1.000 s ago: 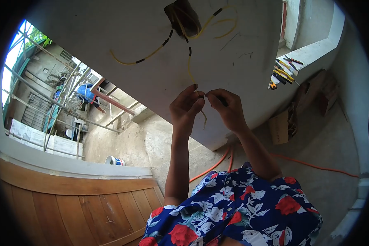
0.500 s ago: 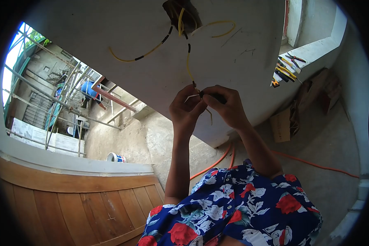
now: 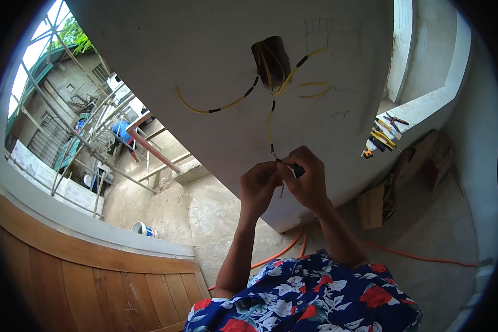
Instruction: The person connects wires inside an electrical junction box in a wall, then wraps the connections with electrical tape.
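Yellow wires with black bands come out of a rough hole (image 3: 271,62) in the wall. One yellow wire (image 3: 269,126) hangs down to my fingertips. My left hand (image 3: 258,185) pinches at its lower end. My right hand (image 3: 306,177) is closed beside it, fingertips meeting the left ones, with a dark roll-like object (image 3: 298,170) held against the palm. A thin end shows below the hands. Another banded wire (image 3: 196,109) curves off to the left, and more wire loops (image 3: 314,88) stick out on the right.
Pliers and other hand tools (image 3: 383,135) lie on the window ledge at the right. Below are cardboard (image 3: 372,207) and an orange hose (image 3: 404,254) on the floor. A wooden door (image 3: 94,276), a bucket (image 3: 144,229), scaffolding and a person in blue (image 3: 122,133) are on the left.
The view has shifted, so the hole and wires appear lower. My hands have drawn closer together at the wire's end. A banded wire now points up and right from the hole.
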